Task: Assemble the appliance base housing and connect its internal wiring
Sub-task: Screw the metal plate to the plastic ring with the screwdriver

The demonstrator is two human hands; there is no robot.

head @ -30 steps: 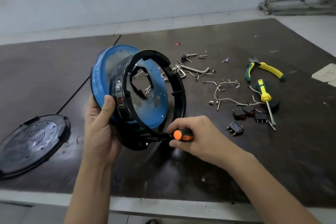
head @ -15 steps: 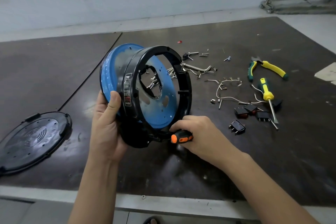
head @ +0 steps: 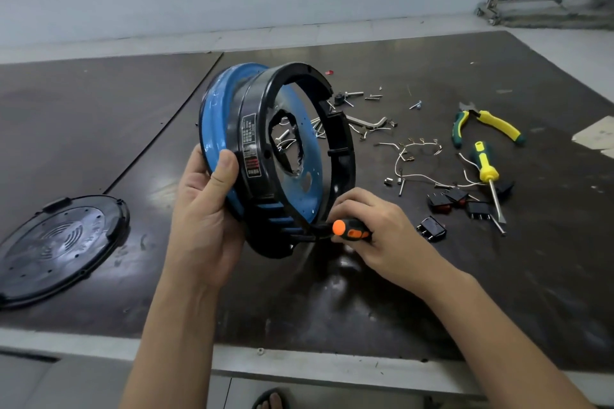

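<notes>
Our left grip (head: 202, 209) is curled round the lower rim of the base housing (head: 255, 129), thumb on its blue pan (head: 216, 116); we hold the housing on edge, tilted, over the tabletop (head: 332, 309). Our right grip (head: 375, 229) pinches the orange-and-black screwdriver (head: 352, 230), whose shaft runs left into the bottom of the black ring; its tip is hidden.

Caution: only one hand steadies the housing. If it rocks, we judge the tip may slip out of the fastener, mar the plastic or strike the left grip, which lies in line with the shaft. A loosened screw may drop. The wires (head: 408, 156) lie unconnected on the tabletop; fitting the bottom cover (head: 59, 242) first would force rework
</notes>
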